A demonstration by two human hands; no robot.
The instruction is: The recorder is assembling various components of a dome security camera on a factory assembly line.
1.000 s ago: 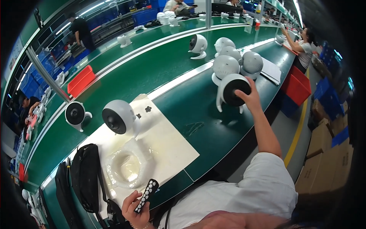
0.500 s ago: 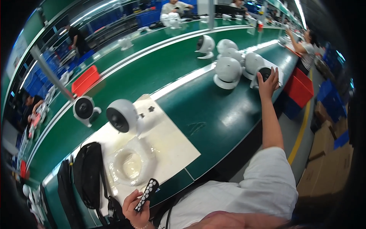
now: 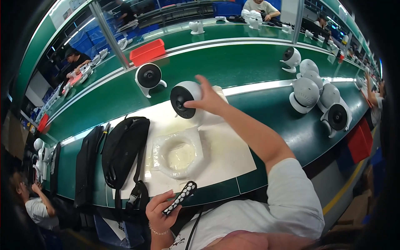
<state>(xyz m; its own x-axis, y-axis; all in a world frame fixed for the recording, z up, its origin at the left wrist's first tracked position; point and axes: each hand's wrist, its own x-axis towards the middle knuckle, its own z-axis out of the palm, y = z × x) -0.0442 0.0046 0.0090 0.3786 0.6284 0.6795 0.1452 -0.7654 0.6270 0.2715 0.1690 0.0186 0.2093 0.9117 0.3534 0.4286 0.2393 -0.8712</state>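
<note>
In my left hand (image 3: 163,212), low and near my body, is a slim black bar with rows of white dots (image 3: 180,198), like a remote control; the fingers are closed around it. My right hand (image 3: 209,98) reaches across to a white ball-shaped device with a round black front (image 3: 181,101) on the cream mat (image 3: 227,160). Its thumb lies over the black front, and its other fingers are spread by the top and right side. Whether the hand bears on the device, I cannot tell. Nearer me sits a ring-shaped pad in clear wrap (image 3: 160,156).
Left of the mat lie a black pouch with straps (image 3: 123,152), a long black case (image 3: 87,166) and pliers (image 3: 105,134). Another ball-shaped device (image 3: 148,77) stands beyond. Several more (image 3: 306,92) cluster at right. A red bin (image 3: 147,52) stands farther back. People work at nearby benches.
My right hand has left the black-fronted device at the far right and come over to the one on the mat. The view has turned. My left hand still holds the dotted bar.
</note>
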